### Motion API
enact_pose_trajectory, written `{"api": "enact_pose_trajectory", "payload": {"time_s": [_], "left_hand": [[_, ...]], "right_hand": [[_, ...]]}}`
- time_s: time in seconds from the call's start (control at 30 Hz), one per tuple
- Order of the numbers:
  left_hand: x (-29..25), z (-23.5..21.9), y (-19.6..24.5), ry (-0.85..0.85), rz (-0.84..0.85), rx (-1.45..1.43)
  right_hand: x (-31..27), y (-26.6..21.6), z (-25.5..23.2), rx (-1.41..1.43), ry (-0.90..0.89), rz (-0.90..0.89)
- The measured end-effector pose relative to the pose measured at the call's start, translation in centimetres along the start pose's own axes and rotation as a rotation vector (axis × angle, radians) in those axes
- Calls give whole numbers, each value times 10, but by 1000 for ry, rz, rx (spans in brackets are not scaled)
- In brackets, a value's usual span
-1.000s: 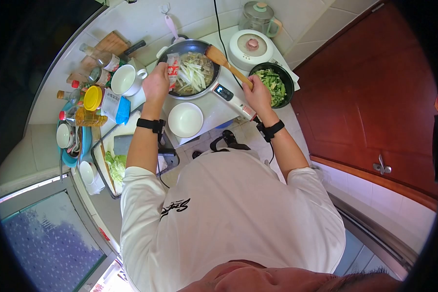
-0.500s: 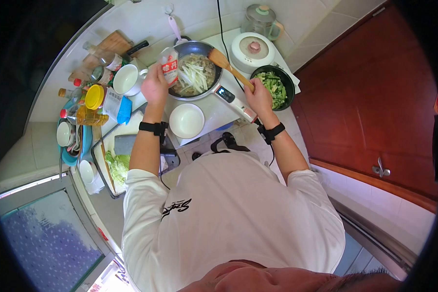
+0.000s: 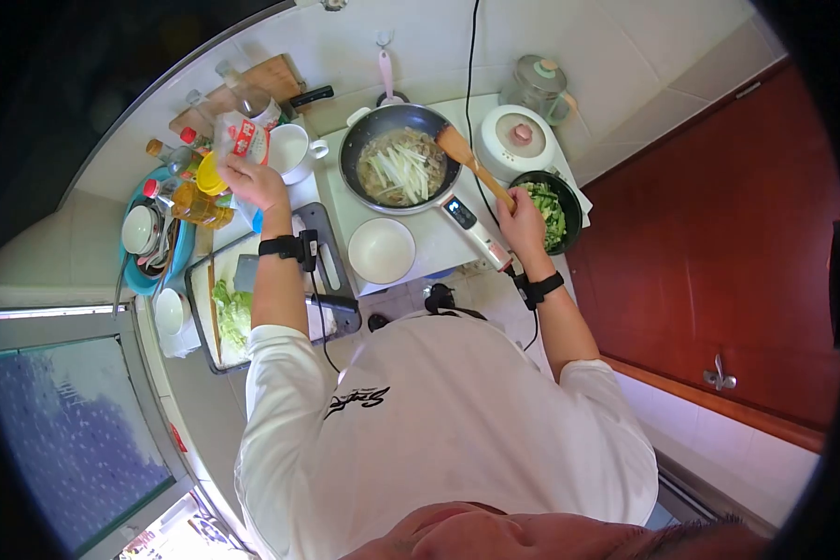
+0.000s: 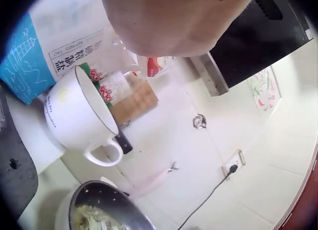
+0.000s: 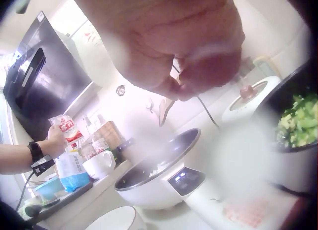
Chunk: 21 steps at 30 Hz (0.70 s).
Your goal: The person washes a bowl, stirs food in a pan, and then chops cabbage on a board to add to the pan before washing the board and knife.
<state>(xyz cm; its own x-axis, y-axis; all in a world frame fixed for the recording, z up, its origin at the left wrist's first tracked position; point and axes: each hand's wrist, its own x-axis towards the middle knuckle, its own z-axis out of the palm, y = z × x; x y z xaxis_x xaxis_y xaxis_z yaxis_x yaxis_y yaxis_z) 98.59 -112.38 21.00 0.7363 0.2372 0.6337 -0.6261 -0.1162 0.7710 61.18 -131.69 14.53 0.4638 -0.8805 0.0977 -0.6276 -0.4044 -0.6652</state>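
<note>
Over the bottles at the left, my left hand (image 3: 255,183) holds a seasoning packet (image 3: 245,140), clear plastic with red and white print. The right wrist view shows the same packet (image 5: 68,131) raised above the blue-and-white bag (image 5: 72,171). My right hand (image 3: 523,226) grips the handle of a wooden spatula (image 3: 459,149), whose blade rests at the right rim of the electric frying pan (image 3: 353,154). Pale strips (image 3: 406,166) lie on cooked food in the pan. In the left wrist view the forearm covers most of the upper middle and the fingers are hidden.
A white bowl (image 3: 382,250) stands in front of the pan, a white mug (image 3: 294,154) to its left. Right are a lidded white cooker (image 3: 495,140) and a black pot of chopped greens (image 3: 553,219). A cutting board (image 3: 217,322) holds lettuce. A cord (image 3: 472,75) hangs behind.
My left hand has carried the packet from over the pan leftward to above the bottles. The spatula stays in my right hand at the pan's rim. The head view has shifted.
</note>
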Motion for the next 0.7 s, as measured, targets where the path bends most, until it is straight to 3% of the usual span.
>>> {"api": "enact_pose_trajectory", "payload": {"time_s": [0.13, 0.17, 0.27, 0.3, 0.4, 0.43, 0.5, 0.53, 0.6, 0.67, 0.7], "left_hand": [[-8, 15, -16, -77, 6, 129], [-8, 17, -19, -132, -96, 173], [-7, 31, -27, -125, -101, 249], [-4, 31, -32, -223, -234, 274], [-9, 43, -86, -122, -385, 101], [-10, 38, -70, -116, -389, 106], [-17, 21, -34, -216, -209, 110], [-20, 12, -22, -210, -213, 118], [-26, -9, -6, -227, -49, 107], [-31, -45, 5, -246, -22, 73], [-32, -69, 20, -415, -27, 108]], "right_hand": [[5, 2, 0, -23, -2, -56], [6, 3, -1, -28, -20, -56], [8, 3, -2, -29, -16, -67], [8, 1, -3, -29, -27, -51], [9, 1, -6, -41, -47, -28], [9, 0, -6, -52, -44, -23], [8, 2, -3, -63, -55, -20], [10, 4, -1, -59, -54, -39], [16, 6, 1, -52, -66, -74], [22, 6, 5, -43, -73, -77], [24, 5, 7, -11, -61, -84]]}}
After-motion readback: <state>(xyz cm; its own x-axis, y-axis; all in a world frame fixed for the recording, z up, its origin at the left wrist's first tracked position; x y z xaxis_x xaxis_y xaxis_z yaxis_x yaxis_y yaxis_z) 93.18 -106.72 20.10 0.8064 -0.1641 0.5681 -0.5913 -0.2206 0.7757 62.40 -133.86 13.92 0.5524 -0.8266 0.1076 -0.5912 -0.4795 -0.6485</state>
